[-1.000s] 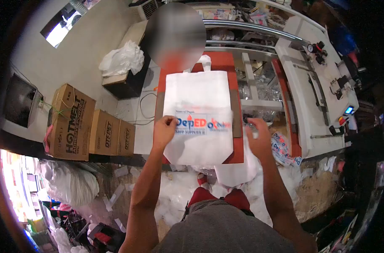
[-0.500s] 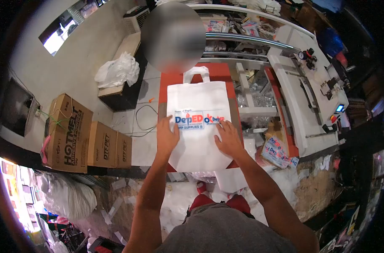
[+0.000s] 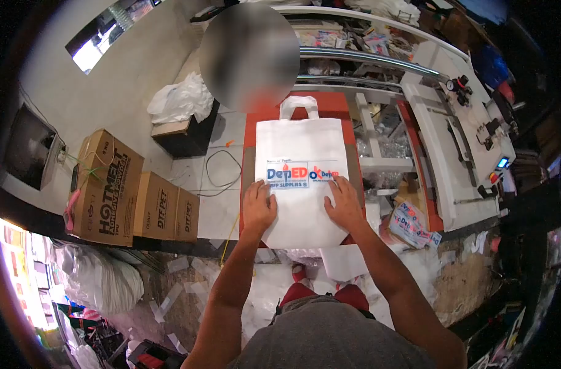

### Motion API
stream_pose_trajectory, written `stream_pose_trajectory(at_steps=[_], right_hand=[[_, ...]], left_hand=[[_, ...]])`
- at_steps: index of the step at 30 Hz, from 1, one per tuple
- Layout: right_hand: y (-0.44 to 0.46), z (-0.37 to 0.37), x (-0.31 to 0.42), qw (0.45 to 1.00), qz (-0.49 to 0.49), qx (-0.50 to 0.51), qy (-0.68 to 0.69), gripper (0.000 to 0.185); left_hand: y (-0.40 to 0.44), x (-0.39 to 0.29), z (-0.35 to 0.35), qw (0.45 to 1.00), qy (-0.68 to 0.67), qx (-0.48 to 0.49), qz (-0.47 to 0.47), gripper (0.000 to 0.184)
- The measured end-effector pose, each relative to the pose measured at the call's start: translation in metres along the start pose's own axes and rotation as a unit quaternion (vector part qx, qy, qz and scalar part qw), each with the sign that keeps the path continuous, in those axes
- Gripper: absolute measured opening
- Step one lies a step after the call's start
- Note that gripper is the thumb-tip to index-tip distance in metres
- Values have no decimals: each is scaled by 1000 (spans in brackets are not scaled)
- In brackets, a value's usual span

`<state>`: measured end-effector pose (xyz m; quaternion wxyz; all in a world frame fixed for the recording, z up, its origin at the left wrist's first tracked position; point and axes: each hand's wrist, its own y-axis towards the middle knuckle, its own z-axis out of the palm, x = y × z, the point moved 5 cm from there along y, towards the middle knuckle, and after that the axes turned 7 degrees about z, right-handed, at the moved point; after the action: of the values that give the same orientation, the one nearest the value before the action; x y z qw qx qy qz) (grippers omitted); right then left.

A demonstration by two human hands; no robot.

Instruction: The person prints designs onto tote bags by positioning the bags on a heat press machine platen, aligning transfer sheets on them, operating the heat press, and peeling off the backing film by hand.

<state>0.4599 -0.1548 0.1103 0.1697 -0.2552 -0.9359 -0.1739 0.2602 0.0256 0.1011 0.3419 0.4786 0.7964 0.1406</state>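
Observation:
A white tote bag (image 3: 302, 218) lies flat with its looped handle pointing away from me. Blue and red "DepED" print (image 3: 287, 174) runs across its middle, and a smaller "OK DepED" logo (image 3: 324, 174) sits to the right. Beneath the bag is a red press bed (image 3: 251, 130). My left hand (image 3: 260, 206) rests flat on the bag's left side, just below the print, its fingers stretched out. On the right side, my right hand (image 3: 344, 204) lies open with its fingertips at the edge of the smaller logo. Neither hand grips anything.
Cardboard boxes (image 3: 111, 190) stand on the left. The white press machine (image 3: 456, 141) with metal rails (image 3: 372, 56) fills the right and back. Printed sheets (image 3: 409, 222) lie right of the bag. A blurred person (image 3: 249, 58) is across the bed. White plastic (image 3: 182, 98) sits back left.
My left hand has slid slightly toward me along the bag, from beside the print to below it. My right hand stays nearly in place. The whole view has shifted a little.

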Motion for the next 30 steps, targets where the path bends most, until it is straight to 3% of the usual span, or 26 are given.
stream_pose_trajectory(at_steps=[15,19,20,21,23,26,27,29,30], right_hand=[[0,-17,0,998,-12,-33,61,51],[-17,-104,-49,984,63,-152,74,39],[-28,-140,-64,976,69,-204,38,33],[-41,-174,-82,962,81,-259,-7,27],[-67,-231,-136,942,127,-305,-64,23],[-98,-311,-204,886,225,-347,-211,22],[-101,-329,-222,878,233,-354,-224,22],[-100,-344,-257,845,285,-349,-287,32],[-100,-343,-286,846,283,-349,-287,32]], left_hand=[[0,-3,-7,1000,-1,-13,7,35],[-19,23,-50,979,-130,-99,-121,34],[-30,23,-71,974,-100,-119,-165,32],[-57,58,-73,978,-69,-128,-148,29],[-130,114,-75,929,-137,-166,-301,30],[-199,140,-101,950,50,-69,-299,37],[-205,119,-115,947,56,-61,-312,33],[-281,146,-101,927,228,-80,-286,24],[-292,140,-103,926,228,-81,-288,24]])
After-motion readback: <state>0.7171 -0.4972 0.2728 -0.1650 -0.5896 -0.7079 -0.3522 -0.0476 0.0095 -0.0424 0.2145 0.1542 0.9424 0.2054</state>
